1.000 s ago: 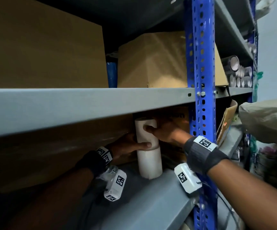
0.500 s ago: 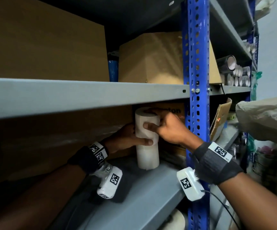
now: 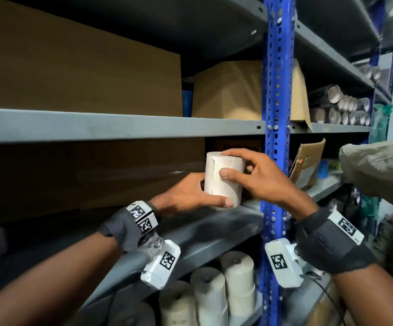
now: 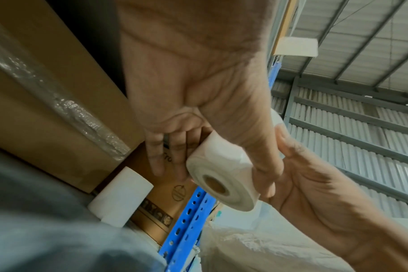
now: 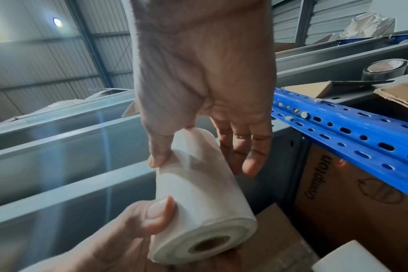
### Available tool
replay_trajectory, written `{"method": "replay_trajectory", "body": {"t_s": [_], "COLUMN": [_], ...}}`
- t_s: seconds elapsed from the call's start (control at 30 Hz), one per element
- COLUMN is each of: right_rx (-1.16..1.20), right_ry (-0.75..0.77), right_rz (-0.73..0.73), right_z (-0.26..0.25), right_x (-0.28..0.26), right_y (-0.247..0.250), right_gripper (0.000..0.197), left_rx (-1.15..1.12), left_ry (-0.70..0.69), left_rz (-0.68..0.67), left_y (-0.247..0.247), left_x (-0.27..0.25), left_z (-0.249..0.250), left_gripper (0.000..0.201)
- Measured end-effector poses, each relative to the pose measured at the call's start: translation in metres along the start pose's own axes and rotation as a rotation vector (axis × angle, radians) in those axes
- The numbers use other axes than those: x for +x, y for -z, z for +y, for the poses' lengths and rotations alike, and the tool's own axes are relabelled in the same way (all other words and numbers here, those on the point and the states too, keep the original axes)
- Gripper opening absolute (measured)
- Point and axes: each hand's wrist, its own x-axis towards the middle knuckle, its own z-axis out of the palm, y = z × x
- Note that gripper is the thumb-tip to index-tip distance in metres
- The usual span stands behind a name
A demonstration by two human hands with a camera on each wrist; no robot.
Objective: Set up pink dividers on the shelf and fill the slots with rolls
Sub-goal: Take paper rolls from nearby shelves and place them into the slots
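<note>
A white paper roll [image 3: 223, 180] is held upright in the air at the front of the grey middle shelf [image 3: 214, 231], clear of its surface. My left hand [image 3: 190, 196] grips its lower part with the thumb across the front. My right hand [image 3: 256, 177] pinches its upper part between thumb and fingers. From below, the left wrist view shows the roll [image 4: 221, 176] and its brown core. A second white roll [image 4: 121, 197] stands on the shelf against a cardboard box. The right wrist view has the held roll [image 5: 205, 198] in both hands. No pink divider is in view.
A blue perforated post [image 3: 275, 137] stands just right of the hands. Large cardboard boxes [image 3: 73, 180] fill the shelf behind and to the left. Several white rolls [image 3: 214, 290] stand on the shelf below. A bulky grey sack [image 3: 379, 170] juts in at right.
Both hands have lifted the upper roll off the one under it and drawn it from deep in the shelf toward the front edge. The view has tilted down, showing the lower rolls.
</note>
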Motion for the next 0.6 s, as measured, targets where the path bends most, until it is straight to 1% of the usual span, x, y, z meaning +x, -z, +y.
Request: {"method": "replay_trajectory", "body": {"t_s": [0.1, 0.17, 0.27, 0.33, 0.4, 0.53, 0.6], "right_rx": [0.065, 0.107, 0.150, 0.172, 0.186, 0.202, 0.177], "right_ry": [0.022, 0.030, 0.035, 0.041, 0.060, 0.110, 0.128], "right_rz": [-0.003, -0.003, -0.053, -0.110, -0.198, -0.362, -0.431], "right_z": [-0.030, -0.049, -0.078, -0.095, -0.115, -0.148, -0.165], "right_x": [-0.027, -0.043, -0.068, -0.079, -0.089, -0.108, -0.116], "right_y": [-0.001, -0.003, -0.010, -0.015, -0.022, -0.037, -0.044], "right_gripper": [0.043, 0.043, 0.044, 0.047, 0.046, 0.034, 0.035], "left_rx": [-0.018, -0.037, -0.037, -0.059, -0.090, -0.111, -0.117], "left_ry": [0.003, 0.013, 0.045, 0.064, 0.086, 0.115, 0.126], "left_rz": [0.056, 0.093, 0.165, 0.218, 0.280, 0.352, 0.379], "left_y": [-0.008, -0.014, -0.022, -0.029, -0.034, -0.040, -0.042], "left_x": [-0.041, -0.068, -0.115, -0.144, -0.175, -0.237, -0.267], "left_z": [0.023, 0.033, 0.049, 0.055, 0.060, 0.069, 0.073], "left_gripper": [0.044, 0.044, 0.047, 0.053, 0.057, 0.052, 0.055]}}
